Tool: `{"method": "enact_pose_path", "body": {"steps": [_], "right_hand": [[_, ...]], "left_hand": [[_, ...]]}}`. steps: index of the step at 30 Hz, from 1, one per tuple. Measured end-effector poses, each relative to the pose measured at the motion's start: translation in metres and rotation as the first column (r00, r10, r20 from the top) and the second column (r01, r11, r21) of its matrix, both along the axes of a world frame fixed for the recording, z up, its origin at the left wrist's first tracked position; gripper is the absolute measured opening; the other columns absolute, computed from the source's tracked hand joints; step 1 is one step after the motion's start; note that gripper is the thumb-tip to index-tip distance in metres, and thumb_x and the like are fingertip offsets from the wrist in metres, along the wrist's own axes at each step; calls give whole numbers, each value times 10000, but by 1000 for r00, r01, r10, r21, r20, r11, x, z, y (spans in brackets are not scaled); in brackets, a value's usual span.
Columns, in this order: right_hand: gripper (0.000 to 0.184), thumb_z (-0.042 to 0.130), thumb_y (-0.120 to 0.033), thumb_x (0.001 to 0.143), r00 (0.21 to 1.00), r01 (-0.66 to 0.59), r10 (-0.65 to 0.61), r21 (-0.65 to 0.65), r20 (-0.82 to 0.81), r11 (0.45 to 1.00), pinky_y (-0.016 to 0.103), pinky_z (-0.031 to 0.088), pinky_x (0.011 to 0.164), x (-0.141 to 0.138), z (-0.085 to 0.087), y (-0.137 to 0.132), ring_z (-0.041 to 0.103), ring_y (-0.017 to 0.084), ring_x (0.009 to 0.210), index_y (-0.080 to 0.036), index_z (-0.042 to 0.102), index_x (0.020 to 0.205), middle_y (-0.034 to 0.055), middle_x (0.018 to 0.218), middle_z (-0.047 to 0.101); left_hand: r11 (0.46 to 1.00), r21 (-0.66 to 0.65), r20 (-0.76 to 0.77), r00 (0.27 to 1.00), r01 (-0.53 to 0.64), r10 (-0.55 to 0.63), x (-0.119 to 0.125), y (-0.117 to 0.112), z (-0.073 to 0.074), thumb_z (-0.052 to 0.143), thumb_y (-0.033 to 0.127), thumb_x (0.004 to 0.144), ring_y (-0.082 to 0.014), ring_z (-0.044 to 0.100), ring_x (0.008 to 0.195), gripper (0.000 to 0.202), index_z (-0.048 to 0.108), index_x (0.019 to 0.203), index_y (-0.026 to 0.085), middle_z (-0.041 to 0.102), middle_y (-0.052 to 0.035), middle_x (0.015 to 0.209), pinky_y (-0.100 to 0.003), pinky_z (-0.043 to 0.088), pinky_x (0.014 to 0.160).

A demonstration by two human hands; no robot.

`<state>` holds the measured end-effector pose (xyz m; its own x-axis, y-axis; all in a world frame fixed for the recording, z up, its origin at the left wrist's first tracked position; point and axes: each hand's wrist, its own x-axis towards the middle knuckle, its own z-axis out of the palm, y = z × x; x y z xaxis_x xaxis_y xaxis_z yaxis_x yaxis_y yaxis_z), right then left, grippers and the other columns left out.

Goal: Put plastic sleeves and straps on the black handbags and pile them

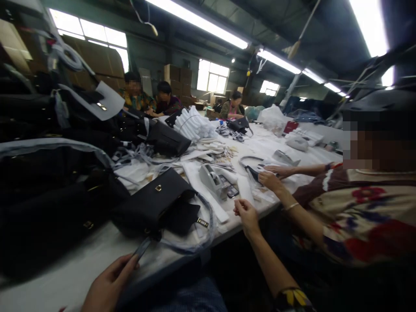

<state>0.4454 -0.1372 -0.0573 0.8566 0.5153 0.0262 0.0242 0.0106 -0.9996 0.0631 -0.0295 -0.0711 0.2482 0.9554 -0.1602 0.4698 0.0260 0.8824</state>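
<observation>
Pinching a narrow film-wrapped strip [141, 248] between thumb and fingers, the left hand [110, 279] is just in front of the black handbag [143, 201], which lies on the worktable [48, 284] with its gold clasp [158, 187] upward. The strip runs toward the handbag's near edge; whether it joins there is unclear. Right of the handbag and well apart from it, the right hand [248, 216] hovers with fingers curled and tips drawn together; whether they hold anything thin, I cannot tell. A light pinch near the strip's end would probably spare the film, and the handbag is best kept flat so its clasp does not rub. Beyond the handbag, to its right, are a tape dispenser [211, 180] and a dark handheld device [232, 191]. No brand is readable: the metal plate [202, 222] beside the handbag bears marks too small to make out, and the clasp shows no legible lettering.
</observation>
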Motion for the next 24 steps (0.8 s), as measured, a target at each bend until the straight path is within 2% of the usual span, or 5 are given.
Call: {"method": "enact_pose_path", "body": {"steps": [3, 6, 11, 18, 24], "right_hand": [[312, 746, -476, 721, 984, -168, 170, 38, -50, 985, 267, 396, 558, -62, 12, -26, 489, 130, 552, -181, 659, 776, -18, 581, 534], [274, 729, -454, 763, 826, -454, 486, 172, -286, 874, 264, 356, 529, -140, 17, -36, 454, 120, 510, -189, 660, 747, -15, 563, 523], [258, 745, -415, 771, 638, -574, 639, 288, -430, 767, 246, 380, 572, -243, -1, 6, 489, 106, 530, -171, 661, 780, -16, 593, 579], [334, 761, -466, 723, 771, -459, 487, 171, -411, 872, 225, 352, 547, -272, -31, 60, 446, 94, 524, -158, 643, 672, -40, 544, 525], [367, 748, -492, 732, 765, -511, 509, 109, -395, 853, 219, 341, 533, -267, -35, 56, 443, 89, 506, -152, 640, 642, -35, 529, 538]], "left_hand": [[998, -57, 92, 996, -6, 11, 2, -5, 3, 633, 691, 711, -239, 682, 797, 551, 735, 886, 179, 741, -26, 771, -253, 526, 692], [997, -74, 161, 987, 22, -10, 1, -6, 2, 648, 636, 738, -242, 676, 825, 506, 746, 897, 165, 748, -38, 797, -264, 511, 732], [998, -29, 198, 979, 53, -46, -2, -7, -4, 640, 543, 797, -247, 672, 861, 425, 742, 919, 149, 757, -58, 855, -302, 498, 795], [994, 43, 271, 956, 105, -113, -5, -8, -10, 622, 466, 846, -243, 679, 928, 345, 728, 970, 162, 758, -60, 931, -314, 495, 862], [992, 0, 303, 945, 129, -123, -7, -9, -8, 613, 470, 847, -244, 660, 908, 355, 719, 951, 148, 744, -69, 894, -329, 486, 857]]}}
